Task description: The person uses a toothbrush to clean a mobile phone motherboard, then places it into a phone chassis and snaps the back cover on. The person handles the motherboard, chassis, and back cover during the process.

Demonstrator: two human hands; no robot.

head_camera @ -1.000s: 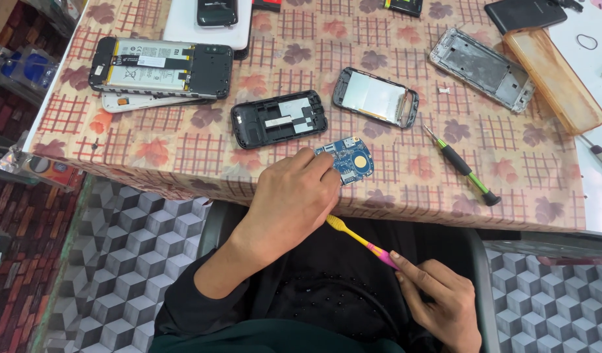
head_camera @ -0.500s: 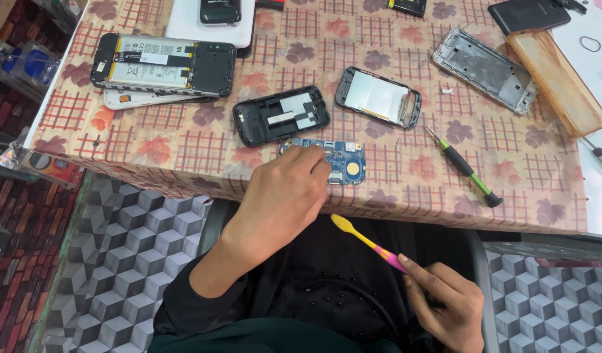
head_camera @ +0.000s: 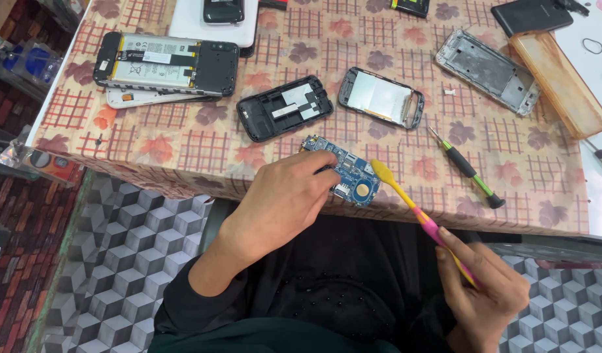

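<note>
While left fingers press blue circuit board, right fingers pinch yellow-pink brush

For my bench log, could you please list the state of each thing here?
Blue circuit board: bare, flat, under left hand.
Yellow-pink brush: held by right hand.
Black phone shell: opened, emptied.
Large phone: back off, battery showing.
Screwdriver: lying untouched.

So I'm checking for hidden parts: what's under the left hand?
The left hand covers the near end of a blue circuit board lying on the tablecloth. Anything beneath the palm is hidden.
</note>
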